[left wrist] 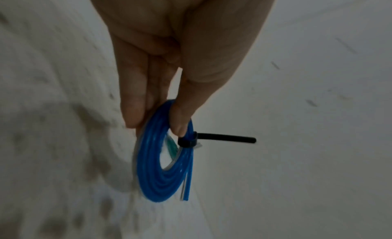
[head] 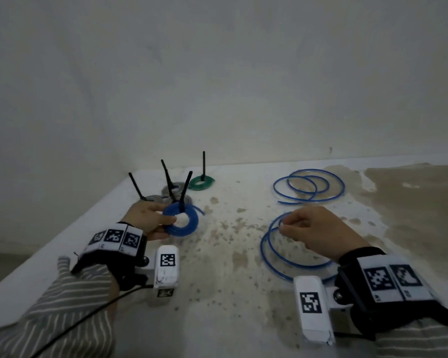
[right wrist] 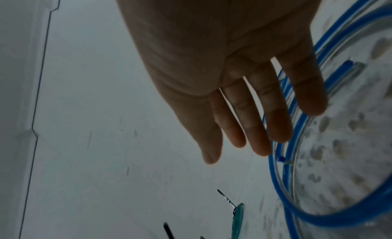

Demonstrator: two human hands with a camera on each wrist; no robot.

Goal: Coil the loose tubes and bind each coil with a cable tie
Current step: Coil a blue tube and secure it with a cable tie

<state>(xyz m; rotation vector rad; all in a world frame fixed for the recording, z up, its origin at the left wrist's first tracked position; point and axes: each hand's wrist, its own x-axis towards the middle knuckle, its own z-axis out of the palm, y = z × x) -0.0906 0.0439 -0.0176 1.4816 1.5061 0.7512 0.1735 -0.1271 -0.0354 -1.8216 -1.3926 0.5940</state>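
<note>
My left hand [head: 169, 223] pinches a tightly wound blue coil [head: 185, 223] between thumb and fingers and holds it just above the table. The left wrist view shows the same blue coil [left wrist: 157, 172], where a black cable tie [left wrist: 214, 138] is cinched round it with its tail sticking out. My right hand [head: 282, 227] hovers over a loose blue tube [head: 272, 254] lying in wide loops. In the right wrist view its fingers [right wrist: 254, 125] are straight and hold nothing. A second loose blue tube [head: 309, 186] lies farther back on the right.
At the back left lie a tied green coil [head: 201, 182] and two tied grey coils [head: 173, 189], their black tie tails standing up. The white table [head: 230, 293] is stained and meets a white wall behind. Its left edge falls away near my left sleeve.
</note>
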